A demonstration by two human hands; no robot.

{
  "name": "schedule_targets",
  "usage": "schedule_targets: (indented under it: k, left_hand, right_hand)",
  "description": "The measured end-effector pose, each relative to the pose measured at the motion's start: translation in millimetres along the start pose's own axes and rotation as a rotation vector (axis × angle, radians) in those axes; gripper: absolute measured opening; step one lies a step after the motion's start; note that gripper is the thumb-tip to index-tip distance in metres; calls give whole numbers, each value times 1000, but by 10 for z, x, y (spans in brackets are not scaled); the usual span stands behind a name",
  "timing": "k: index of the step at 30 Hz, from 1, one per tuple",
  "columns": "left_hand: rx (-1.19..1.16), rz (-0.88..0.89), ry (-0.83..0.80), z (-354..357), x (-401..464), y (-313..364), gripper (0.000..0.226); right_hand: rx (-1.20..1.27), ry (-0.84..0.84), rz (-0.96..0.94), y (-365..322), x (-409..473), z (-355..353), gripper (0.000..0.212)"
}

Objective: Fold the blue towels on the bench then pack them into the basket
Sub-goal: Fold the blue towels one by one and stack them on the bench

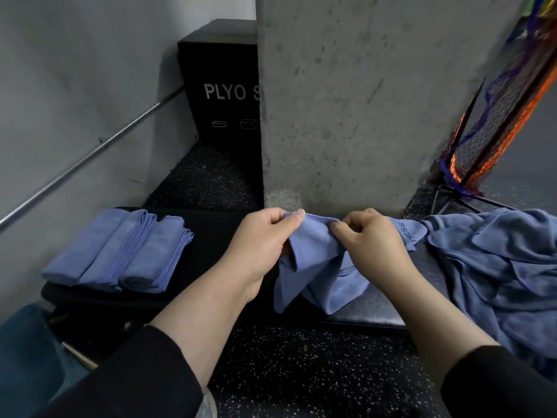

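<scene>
left hand (261,236): fingers pinch towel (316,267) top edge
right hand (372,238): fingers pinch same edge, close beside
towel: hangs below fingers

Bare tabletop (211,236) lies open between the folded towels (120,251) at its left end and the held towel (319,267) at centre. A concrete pillar (361,101) rises right behind, and a loose towel heap (497,267) crowds the right end.
</scene>
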State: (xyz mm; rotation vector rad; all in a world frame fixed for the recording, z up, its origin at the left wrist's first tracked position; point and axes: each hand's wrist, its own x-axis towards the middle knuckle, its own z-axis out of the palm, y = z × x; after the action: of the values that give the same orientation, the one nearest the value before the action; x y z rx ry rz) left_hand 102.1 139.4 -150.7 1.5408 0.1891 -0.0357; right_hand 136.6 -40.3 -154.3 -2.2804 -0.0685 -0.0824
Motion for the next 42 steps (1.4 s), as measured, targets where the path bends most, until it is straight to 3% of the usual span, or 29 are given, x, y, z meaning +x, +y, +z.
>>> schedule_targets:
  k: [2, 5, 7, 9, 12, 15, 17, 19, 21, 24, 27, 32, 37, 39, 42]
  left_hand:
    - [39, 51, 22, 16, -3, 23, 47]
    - [119, 98, -1, 83, -29, 32, 47]
    - [159, 105, 8, 139, -36, 23, 49]
    - [167, 98, 45, 194, -30, 23, 47]
    - [167, 78, -51, 232, -21, 6, 33]
    - [405, 10, -200, 204, -15, -114, 32]
    - [479, -22, -154, 152, -2, -173, 42]
    - [420, -9, -74, 116, 13, -164, 47]
    - [363, 24, -33, 113, 24, -121, 42]
    - [374, 81, -81, 92, 31, -68, 29]
    - [626, 117, -179, -61, 85, -57, 18]
    - [810, 108, -47, -466, 220, -110, 30]
    - [670, 24, 80, -749, 245, -176, 23]
    - [354, -86, 102, -714, 267, -199, 18]
    - [-125, -227, 101, -562, 433, -126, 22]
  right_hand:
    - [71, -74, -77, -11, -31, -39, 5]
    - [367, -358, -142, 0, -83, -42, 29]
    - [351, -415, -170, -6, -114, -46, 18]
    - [341, -391, -166, -13, -114, -60, 12]
    - [318, -224, -147, -33, -80, -123, 29]
    - [347, -79, -70, 43, 19, -220, 28]
    - [297, -47, -49, 109, 52, -297, 26]
    - [313, -109, -60, 119, 33, -400, 19]
    - [335, -285, -54, 96, -12, -471, 13]
    - [123, -392, -45, 135, -28, -500, 21]
    - [-3, -232, -30, 197, 34, -563, 24]
    - [-18, 15, -16, 329, 157, -748, 34]
    - [306, -46, 167, 332, 150, -737, 25]
    - [453, -106, 232, 309, 173, -674, 24]
    - [401, -105, 199, 268, 342, -569, 23]
